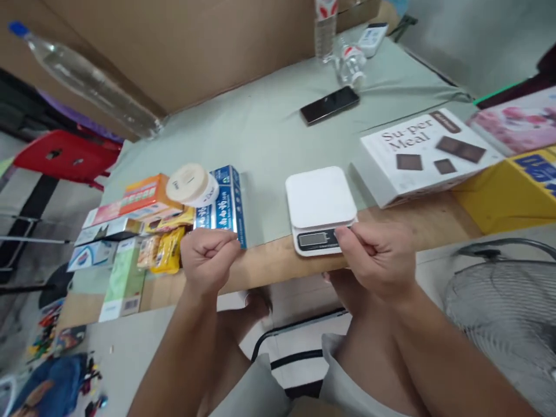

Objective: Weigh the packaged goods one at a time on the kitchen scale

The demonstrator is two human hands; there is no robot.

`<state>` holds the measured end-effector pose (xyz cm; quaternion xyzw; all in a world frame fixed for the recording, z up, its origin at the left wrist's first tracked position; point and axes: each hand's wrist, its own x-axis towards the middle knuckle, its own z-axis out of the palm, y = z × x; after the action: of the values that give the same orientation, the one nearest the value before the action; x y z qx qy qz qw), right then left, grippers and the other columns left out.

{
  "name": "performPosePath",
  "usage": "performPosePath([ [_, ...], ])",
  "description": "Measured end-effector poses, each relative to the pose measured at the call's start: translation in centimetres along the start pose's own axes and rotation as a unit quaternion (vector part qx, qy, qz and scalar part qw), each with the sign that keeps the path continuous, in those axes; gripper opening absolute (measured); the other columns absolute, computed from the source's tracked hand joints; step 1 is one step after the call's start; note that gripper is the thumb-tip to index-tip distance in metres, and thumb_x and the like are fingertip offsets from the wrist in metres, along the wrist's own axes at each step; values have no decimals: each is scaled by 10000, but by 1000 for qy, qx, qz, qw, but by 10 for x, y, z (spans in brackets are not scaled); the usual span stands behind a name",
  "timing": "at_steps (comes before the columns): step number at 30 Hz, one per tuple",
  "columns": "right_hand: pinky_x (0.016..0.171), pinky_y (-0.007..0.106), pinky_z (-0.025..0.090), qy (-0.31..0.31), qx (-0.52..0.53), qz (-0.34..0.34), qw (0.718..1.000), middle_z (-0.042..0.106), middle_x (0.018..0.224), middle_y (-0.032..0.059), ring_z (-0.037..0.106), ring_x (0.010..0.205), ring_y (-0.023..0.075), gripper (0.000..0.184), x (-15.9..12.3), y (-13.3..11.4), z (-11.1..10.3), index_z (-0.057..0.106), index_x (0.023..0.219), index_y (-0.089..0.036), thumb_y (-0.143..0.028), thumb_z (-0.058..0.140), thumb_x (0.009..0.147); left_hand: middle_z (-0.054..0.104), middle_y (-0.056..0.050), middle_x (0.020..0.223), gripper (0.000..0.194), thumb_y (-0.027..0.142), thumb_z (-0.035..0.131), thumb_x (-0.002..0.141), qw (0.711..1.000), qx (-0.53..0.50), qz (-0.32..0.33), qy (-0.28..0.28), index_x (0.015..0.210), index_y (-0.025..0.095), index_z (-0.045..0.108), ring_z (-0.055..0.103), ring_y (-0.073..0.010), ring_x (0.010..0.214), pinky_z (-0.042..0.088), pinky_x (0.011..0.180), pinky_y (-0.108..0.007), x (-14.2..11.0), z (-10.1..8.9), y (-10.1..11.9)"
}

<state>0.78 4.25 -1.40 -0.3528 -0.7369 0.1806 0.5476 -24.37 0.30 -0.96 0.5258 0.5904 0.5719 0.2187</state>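
Observation:
A white kitchen scale (321, 200) lies near the table's front edge, its platform bare and its small display looking blank. My right hand (380, 255) is curled into a fist at the scale's front right corner, the thumb on or just over its black button panel. My left hand (209, 258) is a fist too, with nothing seen in it, at the table edge by the blue toothpaste boxes (226, 200). On those boxes and the orange box (145, 194) beside them rests a white round jar (193, 185) with a cream lid.
Several small packages, among them a yellow packet (168, 250) and a green carton (124, 278), cluster at left. A white "Super Meal" box (430, 153) stands right of the scale, a yellow box (512, 185) beyond it. A phone (330, 105) and bottles lie behind. A fan (504, 313) stands at right.

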Motion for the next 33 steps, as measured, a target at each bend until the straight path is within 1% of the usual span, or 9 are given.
performPosePath([
  [8,394,247,125,-83,-60,-73,992,155,484,-70,171,429,47,539,-1,-27,81,168,561,-205,-143,586,896,108,45,522,521,162,596,691,998,-42,53,12,526,180,102,123,-70,486,95,533,-307,5,-67,-32],
  [14,391,243,148,-159,-67,-74,982,153,488,-71,174,428,51,528,-9,-56,142,159,574,-210,-136,570,898,134,66,492,477,170,594,703,990,-78,42,106,521,190,153,124,-55,474,88,487,-277,-2,-115,-58],
  [18,430,226,273,-162,-75,-105,978,350,488,-77,330,431,70,387,-6,-79,187,355,587,-225,-184,603,882,443,37,591,314,258,647,825,979,-101,14,177,591,204,445,424,-97,565,371,555,-237,2,-138,-82],
  [20,518,243,406,-162,-80,-129,975,535,585,-45,503,521,114,229,4,-89,209,492,687,-236,-210,612,881,610,-7,817,142,316,672,868,972,-133,0,196,791,222,599,606,-146,787,526,754,-274,8,-146,-97],
  [22,665,309,517,-172,-96,-173,965,673,775,23,645,717,190,48,23,-97,231,594,837,-236,-229,610,882,664,-52,1070,164,388,671,913,961,-167,-14,218,988,245,645,659,-200,1064,559,968,-347,15,-150,-111],
  [23,746,355,546,-188,-112,-198,955,707,885,62,678,832,232,52,35,-100,243,629,928,-229,-237,611,880,661,-70,1183,221,430,657,938,956,-181,-19,228,1073,256,651,641,-223,1190,545,1046,-380,19,-150,-117],
  [28,986,520,512,-325,-235,-275,874,643,1350,184,627,1185,373,585,108,-101,301,587,1371,-196,-295,716,809,505,-67,1591,475,604,528,1013,942,-231,-27,243,1373,300,592,377,-275,1580,391,1276,-470,34,-147,-132],
  [30,1010,543,496,-373,-283,-283,837,622,1402,194,613,1225,403,765,134,-97,320,534,1455,-207,-378,801,759,487,-66,1625,528,655,485,1013,937,-245,-37,245,1386,297,592,343,-276,1608,350,1307,-473,40,-148,-133],
  [33,965,553,518,-454,-355,-256,776,686,1282,182,666,1126,409,907,161,-89,338,519,1478,-225,-525,866,695,545,-70,1586,564,695,429,1013,932,-273,-47,233,1358,290,617,397,-267,1584,347,1308,-460,49,-151,-134],
])
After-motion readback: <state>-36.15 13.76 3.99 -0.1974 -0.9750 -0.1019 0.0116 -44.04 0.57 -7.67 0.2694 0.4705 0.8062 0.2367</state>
